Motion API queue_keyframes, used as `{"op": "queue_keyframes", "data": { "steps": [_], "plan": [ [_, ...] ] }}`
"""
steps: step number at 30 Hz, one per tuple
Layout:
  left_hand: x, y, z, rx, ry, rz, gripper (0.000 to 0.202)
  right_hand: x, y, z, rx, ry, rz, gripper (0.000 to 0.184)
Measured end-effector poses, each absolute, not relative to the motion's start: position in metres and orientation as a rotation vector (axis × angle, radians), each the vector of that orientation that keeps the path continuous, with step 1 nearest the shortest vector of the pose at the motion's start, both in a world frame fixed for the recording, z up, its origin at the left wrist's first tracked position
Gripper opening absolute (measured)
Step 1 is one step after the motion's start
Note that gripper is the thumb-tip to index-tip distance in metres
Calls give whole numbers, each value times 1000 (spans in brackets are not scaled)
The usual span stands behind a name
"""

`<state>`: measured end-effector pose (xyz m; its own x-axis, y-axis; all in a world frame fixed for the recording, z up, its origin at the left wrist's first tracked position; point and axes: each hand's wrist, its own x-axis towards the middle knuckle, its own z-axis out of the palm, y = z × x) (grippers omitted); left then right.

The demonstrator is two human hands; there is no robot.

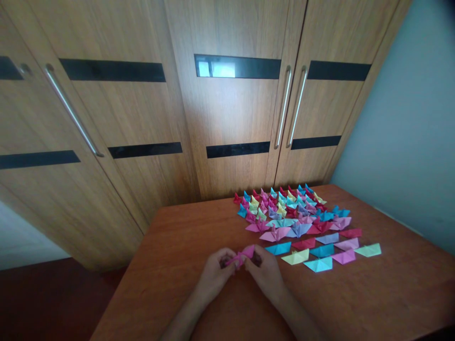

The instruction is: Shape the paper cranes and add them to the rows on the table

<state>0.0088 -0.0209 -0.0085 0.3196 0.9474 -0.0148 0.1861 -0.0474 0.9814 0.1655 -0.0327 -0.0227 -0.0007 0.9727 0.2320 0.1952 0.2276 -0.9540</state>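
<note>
Both my hands meet over the near middle of a brown wooden table (373,293). My left hand (215,274) and my right hand (265,272) are closed in a pinch on one folded pink paper piece (242,256) held between them, just above the tabletop. To the right and beyond lie several folded paper figures (295,215) in pink, blue, red, yellow and purple, laid in rows. The nearest of these are flat boat-like shapes (320,253).
A wooden wardrobe (227,109) with metal bar handles (284,106) and black strips stands right behind the table. A pale wall (415,132) runs along the right side. Dark floor (46,298) lies to the left of the table edge.
</note>
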Motion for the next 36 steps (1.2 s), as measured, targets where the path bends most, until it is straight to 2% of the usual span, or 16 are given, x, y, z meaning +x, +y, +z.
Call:
{"op": "queue_keyframes", "data": {
  "steps": [5, 10, 13, 17, 24, 36],
  "plan": [
    [17, -27, -10, 1450, 1068, 810, 18, 183, -52, -21, -1204, -1379, 1031, 28],
    [36, -42, -15, 1482, 1010, 739, 13, 208, -76, -29, -1340, -1310, 931, 29],
    [46, -51, -19, 1575, 997, 672, 16, 229, -89, -39, -1460, -1279, 807, 29],
    [48, -54, -21, 1626, 1046, 676, 24, 264, -96, -48, -1769, -1355, 477, 38],
    [36, -43, -18, 1656, 1107, 719, 19, 290, -95, -41, -2190, -1533, 219, 43],
    [16, -28, -14, 1584, 1154, 826, 20, 290, -85, -43, -2211, -1583, 275, 42]
  ]
}}
